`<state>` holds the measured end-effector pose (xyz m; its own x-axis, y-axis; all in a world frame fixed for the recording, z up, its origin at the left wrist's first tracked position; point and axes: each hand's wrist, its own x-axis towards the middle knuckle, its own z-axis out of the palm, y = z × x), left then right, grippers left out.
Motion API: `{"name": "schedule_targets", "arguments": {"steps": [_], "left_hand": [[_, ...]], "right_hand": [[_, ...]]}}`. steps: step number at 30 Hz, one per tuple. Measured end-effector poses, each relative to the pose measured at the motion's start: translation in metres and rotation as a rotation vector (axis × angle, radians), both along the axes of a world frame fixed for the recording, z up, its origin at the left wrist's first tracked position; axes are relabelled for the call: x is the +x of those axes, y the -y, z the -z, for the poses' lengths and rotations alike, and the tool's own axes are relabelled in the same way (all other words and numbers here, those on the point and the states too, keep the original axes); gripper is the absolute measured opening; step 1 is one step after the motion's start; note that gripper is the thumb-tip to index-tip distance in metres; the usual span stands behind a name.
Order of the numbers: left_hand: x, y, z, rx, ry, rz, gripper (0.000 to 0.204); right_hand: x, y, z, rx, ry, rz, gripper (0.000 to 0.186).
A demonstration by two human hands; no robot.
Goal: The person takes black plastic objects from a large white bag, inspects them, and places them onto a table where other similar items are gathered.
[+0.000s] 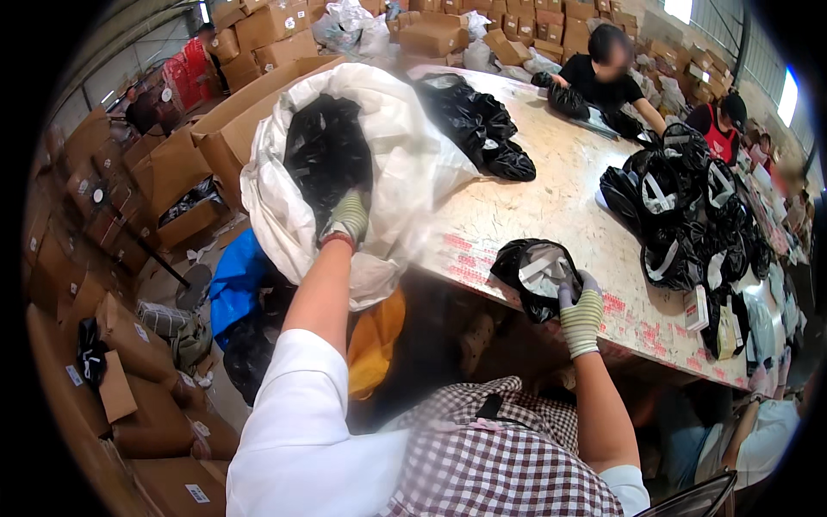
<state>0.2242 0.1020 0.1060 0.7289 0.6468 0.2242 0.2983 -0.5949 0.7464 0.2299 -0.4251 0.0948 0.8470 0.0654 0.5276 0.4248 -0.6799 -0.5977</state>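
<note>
My left hand, in a striped knit glove, reaches into the mouth of a large white sack. Inside the sack are black plastic bags, and the hand is against them; its fingertips are not clear. At the near edge of the table, my right hand, gloved alike, is closed on the rim of a black plastic bag. That bag stands open towards me, with something whitish inside.
The worn wooden table carries a black bag bundle at the far left and a pile of black bags at the right. A co-worker handles black bags across the table. Cardboard boxes crowd the left; a blue bag lies below the sack.
</note>
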Motion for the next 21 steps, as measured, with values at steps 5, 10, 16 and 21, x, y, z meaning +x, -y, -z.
{"name": "schedule_targets", "arguments": {"steps": [5,10,16,21], "left_hand": [[-0.03,-0.059,-0.016,1.116,-0.018,0.189,0.027],[-0.064,-0.001,-0.085,-1.104,0.89,0.253,0.038],[-0.088,0.09,-0.15,-1.251,1.053,0.551,0.024],[-0.092,0.285,-0.166,-1.225,1.048,0.594,0.033]], "right_hand": [[0.002,-0.006,0.002,0.043,-0.001,-0.042,0.04],[0.001,-0.006,-0.002,-0.028,0.21,0.026,0.033],[0.005,-0.002,0.004,0.055,0.113,0.252,0.041],[-0.014,-0.03,-0.016,0.002,-0.237,0.212,0.031]]}}
